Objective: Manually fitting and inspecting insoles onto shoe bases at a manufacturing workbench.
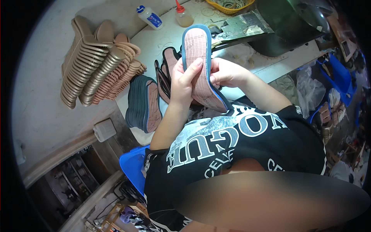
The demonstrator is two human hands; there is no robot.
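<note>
A long insole (196, 43) with a pinkish, grid-lined face and a blue-grey rim is held up before my chest. My left hand (184, 80) is closed around its middle, thumb pressed on the pink face. On the opposite edge, the fingers of my right hand (228, 73) pinch the rim; their tips are partly hidden. Behind my left wrist lie several black-edged insoles (170, 58) with pinkish faces, partly covered by my hand. A row of dark green insoles (138, 101) stands packed together at the table's left edge.
Bundles of gold and tan soles (89, 58) lean at the left. A white bottle (150, 17), a red-tipped squeeze bottle (184, 17) and a yellow basket (230, 6) stand at the back. A green machine (290, 27) occupies the right. Below left is a blue plastic piece (132, 167).
</note>
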